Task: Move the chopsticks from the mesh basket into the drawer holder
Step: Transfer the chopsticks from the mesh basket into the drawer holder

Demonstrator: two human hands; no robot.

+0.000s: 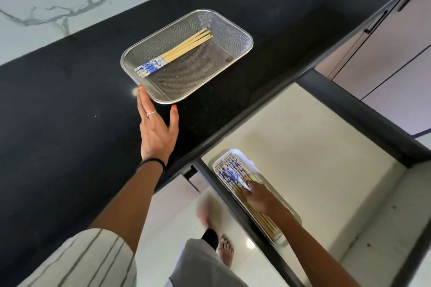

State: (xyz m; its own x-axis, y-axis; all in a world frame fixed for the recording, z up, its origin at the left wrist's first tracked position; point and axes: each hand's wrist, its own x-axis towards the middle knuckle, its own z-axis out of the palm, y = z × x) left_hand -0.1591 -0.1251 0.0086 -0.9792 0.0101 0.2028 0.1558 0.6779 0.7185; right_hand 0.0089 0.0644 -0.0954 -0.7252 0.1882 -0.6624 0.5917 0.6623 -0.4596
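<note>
**Head view: chopsticks split between basket and drawer tray**

The metal mesh basket (186, 56) sits on the black counter (70, 112) with a few chopsticks (173, 53) lying along its far side, blue-patterned ends together. The left hand (157, 128) is spread flat and empty, fingertips at the basket's near corner. In the open drawer (314, 147), a white tray (235, 155) holds a row of chopsticks (229, 171); the right hand (260, 198) rests on them, its grip blurred and unclear.
</note>
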